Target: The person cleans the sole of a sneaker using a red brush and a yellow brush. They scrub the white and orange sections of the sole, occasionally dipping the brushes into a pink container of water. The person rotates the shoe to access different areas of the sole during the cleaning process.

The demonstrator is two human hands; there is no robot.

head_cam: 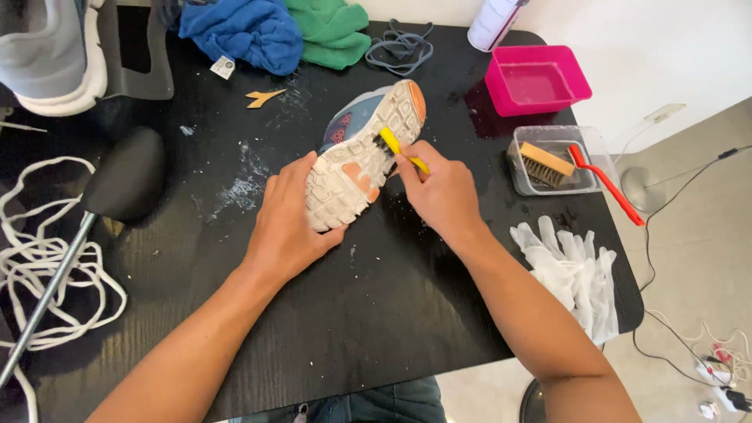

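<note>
A sneaker (pixel 362 150) lies tilted on its side at the middle of the black table (pixel 376 313), its pale sole with orange patches facing up. My left hand (pixel 286 223) grips the heel end of the sole from below. My right hand (pixel 439 188) is shut on a small yellow-handled brush (pixel 399 147), whose dark bristles touch the sole near its middle. White foam flecks dot the table to the left of the shoe.
A pink tub (pixel 536 78) of water and a clear box (pixel 560 160) holding a wooden brush and a red-handled brush stand at right. White gloves (pixel 576 270) lie at the right edge. Blue and green cloths (pixel 274 31), grey laces (pixel 399 47), a second shoe (pixel 51 55), white laces (pixel 47 266) and a black shoe tree (pixel 117 184) surround.
</note>
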